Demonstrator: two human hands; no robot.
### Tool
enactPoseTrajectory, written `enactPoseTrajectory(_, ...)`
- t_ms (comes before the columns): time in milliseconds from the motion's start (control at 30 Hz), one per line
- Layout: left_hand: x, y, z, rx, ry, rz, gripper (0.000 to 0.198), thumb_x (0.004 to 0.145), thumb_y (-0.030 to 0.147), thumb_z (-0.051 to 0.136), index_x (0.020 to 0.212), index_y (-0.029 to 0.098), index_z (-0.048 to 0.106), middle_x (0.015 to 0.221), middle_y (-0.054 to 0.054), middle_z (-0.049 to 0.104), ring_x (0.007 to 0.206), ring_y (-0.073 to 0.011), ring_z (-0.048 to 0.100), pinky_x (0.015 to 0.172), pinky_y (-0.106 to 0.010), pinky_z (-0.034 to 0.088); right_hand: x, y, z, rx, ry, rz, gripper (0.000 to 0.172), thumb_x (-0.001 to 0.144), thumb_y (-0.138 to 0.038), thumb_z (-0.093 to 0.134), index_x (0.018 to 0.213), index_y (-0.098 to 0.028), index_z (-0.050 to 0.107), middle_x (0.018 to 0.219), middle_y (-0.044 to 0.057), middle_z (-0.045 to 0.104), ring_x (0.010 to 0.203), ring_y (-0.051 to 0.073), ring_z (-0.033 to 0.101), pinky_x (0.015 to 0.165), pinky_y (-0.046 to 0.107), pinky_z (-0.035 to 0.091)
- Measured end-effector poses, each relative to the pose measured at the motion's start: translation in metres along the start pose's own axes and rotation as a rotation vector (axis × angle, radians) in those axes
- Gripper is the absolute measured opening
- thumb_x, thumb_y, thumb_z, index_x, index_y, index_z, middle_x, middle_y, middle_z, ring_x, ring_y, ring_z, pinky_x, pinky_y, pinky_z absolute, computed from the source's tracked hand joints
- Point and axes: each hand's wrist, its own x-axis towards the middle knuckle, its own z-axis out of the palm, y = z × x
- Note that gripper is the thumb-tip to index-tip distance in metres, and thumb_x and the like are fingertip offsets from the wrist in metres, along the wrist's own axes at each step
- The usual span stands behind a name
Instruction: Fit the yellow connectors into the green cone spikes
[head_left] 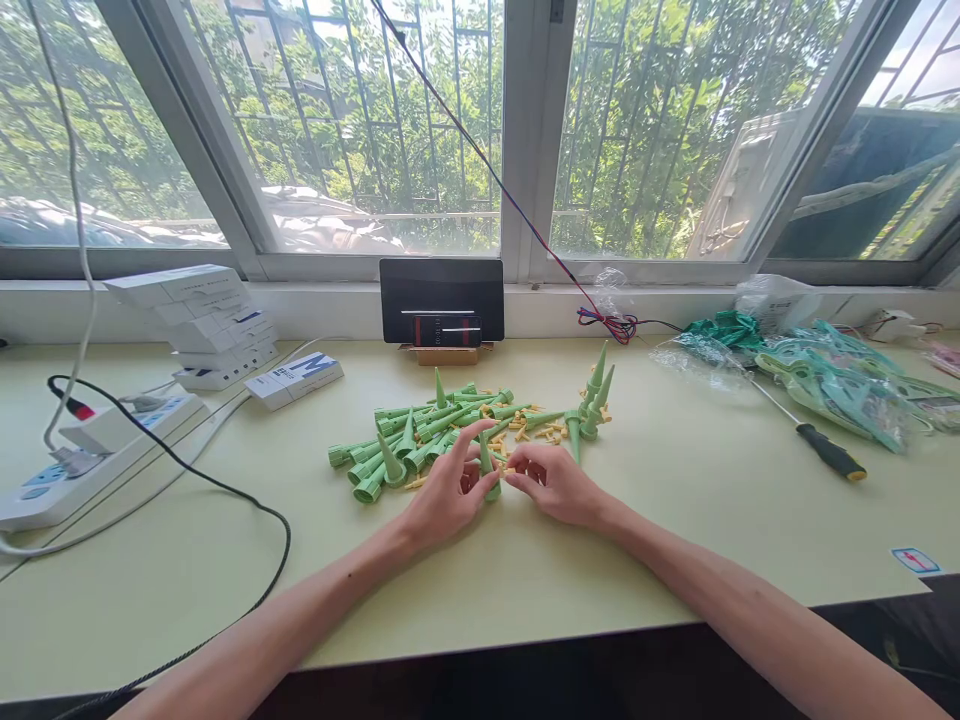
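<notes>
a long pale yellow-green table (675,540) spans the view below a grey-framed window (529,150); its straight front edge passes beneath both forearms, and the hands work well inside it. to the left, a stack of white cardboard boxes (217,325) and a white power strip (135,455) with a looping black cable (288,535) bound the working area; to the right there is broad room before the black-and-yellow-handled screwdriver (829,452). forward movement is limited by the heap of green plastic cone-tipped spikes (431,428), with a black flat screen (442,285) behind it.

the left hand (454,480) has its forefinger arched high, thumb and other fingers closed around one roughly upright green spike (486,462); whether its base touches the table i cannot tell. the right hand (555,480) is curled, thumb and forefinger nearly together, seemingly pinching a small yellow plastic piece (505,471) against the spike's side. three more green spikes (598,405) stand grouped to the right, and loose yellow pieces (551,434) lie between them and the heap.

the step in hand looks like fitting the yellow piece to the spike; the next move calls for a steady left hold and careful fingertip alignment from the right.
</notes>
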Motion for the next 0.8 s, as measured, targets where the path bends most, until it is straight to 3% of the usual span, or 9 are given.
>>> enactPoseTrajectory(467, -0.0011, 0.0024, -0.0009, -0.005, -0.033, 0.022, 0.055, 0.093, 0.034, 0.055, 0.143, 0.025, 0.033, 0.075, 0.003, 0.056, 0.054, -0.0085, 0.048, 0.052, -0.02, 0.039, 0.0001, 0.0046, 0.0012, -0.018, -0.044, -0.02, 0.035, 0.097, -0.032, 0.048, 0.065, -0.018, 0.052, 0.055, -0.005, 0.04, 0.053, 0.01, 0.033, 0.054, 0.025, 0.028)
enactPoseTrajectory(800, -0.001, 0.0001, -0.0003, -0.008, -0.025, 0.044, 0.055, 0.094, 0.034, 0.055, 0.143, 0.025, 0.033, 0.074, 0.003, 0.055, 0.053, -0.0079, 0.047, 0.05, -0.018, 0.037, 0.0004, 0.0067, 0.0018, -0.035, -0.036, 0.008, 0.038, 0.099, -0.035, 0.046, 0.066, -0.017, 0.054, 0.055, -0.005, 0.041, 0.052, 0.009, 0.035, 0.054, 0.024, 0.028)
